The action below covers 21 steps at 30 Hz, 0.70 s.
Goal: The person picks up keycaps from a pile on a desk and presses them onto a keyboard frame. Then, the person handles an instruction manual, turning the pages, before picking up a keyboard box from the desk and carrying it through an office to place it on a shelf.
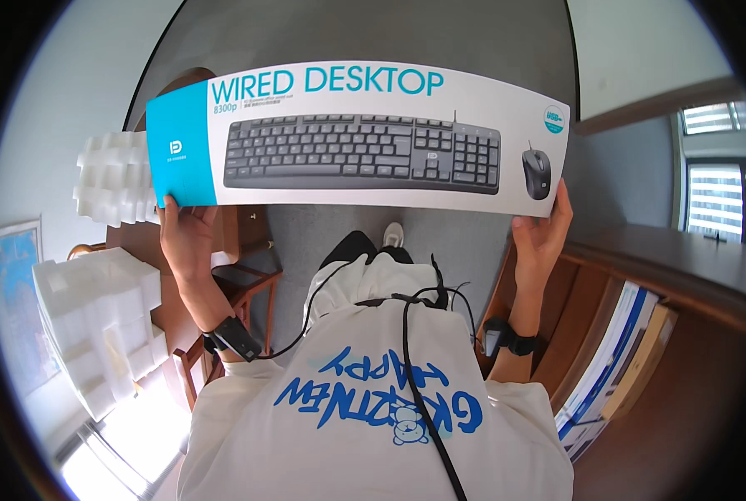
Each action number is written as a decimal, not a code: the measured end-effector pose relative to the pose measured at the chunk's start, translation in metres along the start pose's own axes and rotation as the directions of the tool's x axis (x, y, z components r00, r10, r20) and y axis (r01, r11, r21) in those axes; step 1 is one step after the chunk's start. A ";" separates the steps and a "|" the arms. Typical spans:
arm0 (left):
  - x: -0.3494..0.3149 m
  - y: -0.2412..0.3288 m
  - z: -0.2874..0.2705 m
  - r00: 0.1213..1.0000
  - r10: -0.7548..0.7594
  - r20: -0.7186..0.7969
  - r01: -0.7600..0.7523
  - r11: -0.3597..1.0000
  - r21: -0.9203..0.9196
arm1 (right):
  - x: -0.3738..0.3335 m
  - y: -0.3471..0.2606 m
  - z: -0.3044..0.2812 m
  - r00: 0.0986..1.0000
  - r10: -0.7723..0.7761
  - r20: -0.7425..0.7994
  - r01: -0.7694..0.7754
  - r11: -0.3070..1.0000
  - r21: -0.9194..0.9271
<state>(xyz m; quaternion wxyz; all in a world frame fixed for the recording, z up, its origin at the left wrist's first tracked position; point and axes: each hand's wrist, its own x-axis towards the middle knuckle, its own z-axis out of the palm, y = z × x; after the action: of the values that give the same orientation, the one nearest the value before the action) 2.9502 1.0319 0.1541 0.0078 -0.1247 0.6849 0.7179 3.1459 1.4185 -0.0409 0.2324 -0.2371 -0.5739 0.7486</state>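
A long white and teal keyboard-and-mouse box (356, 184) is held up level in front of me, its printed front facing me. It pictures a black keyboard and a black mouse. My left hand (187, 238) grips the lower left corner, thumb on the front and the other fingers mostly hidden behind. At the lower right corner my right hand (543, 235) holds on, fingers along the end and thumb near the bottom edge. Each wrist wears a dark strapped device with a cable.
White foam blocks (97, 326) are stacked at the left, beside a wooden chair (252, 292). On the right stands a brown wooden shelf (674, 292) with upright books and folders (611, 359). Grey floor (306, 242) shows below the box. A window (715, 196) is at the far right.
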 end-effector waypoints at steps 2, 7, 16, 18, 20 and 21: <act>-0.010 0.000 -0.005 1.000 0.016 0.011 -0.016 1.000 -0.005 | -0.001 -0.003 0.000 1.000 -0.021 -0.013 0.022 0.999 0.027; -0.003 -0.015 -0.009 0.999 -0.021 0.026 0.022 1.000 -0.013 | 0.008 -0.016 -0.004 0.999 -0.031 -0.022 0.030 0.999 -0.040; 0.009 -0.013 -0.015 0.996 -0.048 0.071 0.054 0.994 -0.090 | -0.031 -0.049 0.016 0.992 -0.012 -0.123 -0.010 0.984 -0.181; 0.013 -0.015 -0.026 0.996 -0.034 0.089 0.041 0.995 -0.088 | -0.040 -0.051 0.017 0.994 -0.017 -0.111 -0.002 0.985 -0.172; 0.016 -0.011 -0.037 0.984 0.005 0.176 0.013 0.995 -0.102 | -0.048 -0.059 0.022 0.985 -0.011 -0.173 -0.022 0.981 -0.191; 0.011 -0.008 -0.041 0.984 0.003 0.178 0.017 0.994 -0.112 | -0.052 -0.061 0.023 0.985 -0.019 -0.173 -0.017 0.980 -0.201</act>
<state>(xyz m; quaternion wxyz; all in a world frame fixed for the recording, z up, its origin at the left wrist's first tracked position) 2.9475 0.9905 0.1432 0.0647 -0.0627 0.6392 0.7637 3.1769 1.3829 0.0285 0.2568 -0.3237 -0.6242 0.6630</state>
